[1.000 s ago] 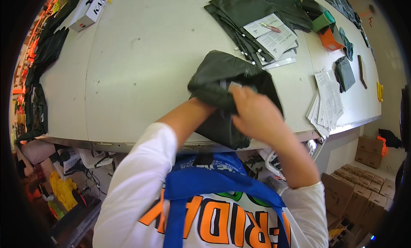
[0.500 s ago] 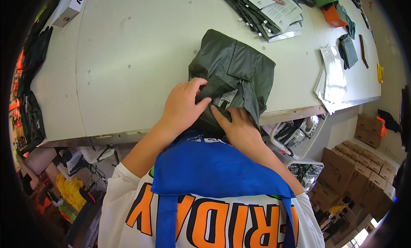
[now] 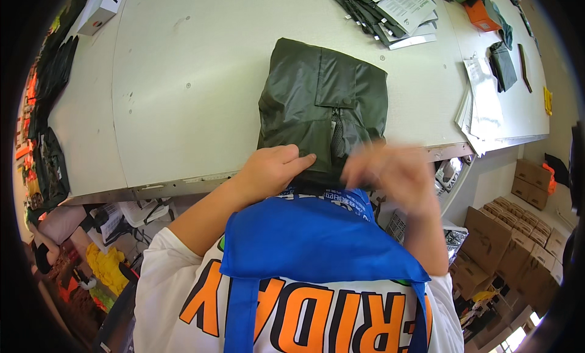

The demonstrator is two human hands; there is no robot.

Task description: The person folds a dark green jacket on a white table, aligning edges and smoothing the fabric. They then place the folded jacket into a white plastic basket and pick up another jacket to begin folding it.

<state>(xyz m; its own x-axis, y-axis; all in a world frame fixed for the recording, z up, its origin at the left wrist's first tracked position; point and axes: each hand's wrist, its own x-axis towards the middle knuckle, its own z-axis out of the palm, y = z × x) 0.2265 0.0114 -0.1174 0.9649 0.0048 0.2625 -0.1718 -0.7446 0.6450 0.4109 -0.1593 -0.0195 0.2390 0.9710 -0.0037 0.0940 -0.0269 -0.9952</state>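
A folded dark green garment [image 3: 292,88] of smooth, shiny fabric lies at the table's near edge. It has a flap with a snap, and below that a narrow opening showing mesh and a sliver of white. My left hand [image 3: 272,170] is closed on the fabric at the near left of the opening, thumb pointing toward it. My right hand [image 3: 393,173] is over the garment's near right corner, smeared by motion, so its grip cannot be made out.
A stack of dark garments [image 3: 359,15] with printed sheets [image 3: 409,15] lies at the far side. To the right are white sheets [image 3: 484,106], a small dark green bundle [image 3: 503,67] and an orange box [image 3: 482,15]. Cardboard boxes [image 3: 518,243] stand beyond the table's right end.
My right hand has come out of the garment's opening and moved right. The opening has narrowed and the fabric lies flatter. My left hand has shifted slightly nearer to me.
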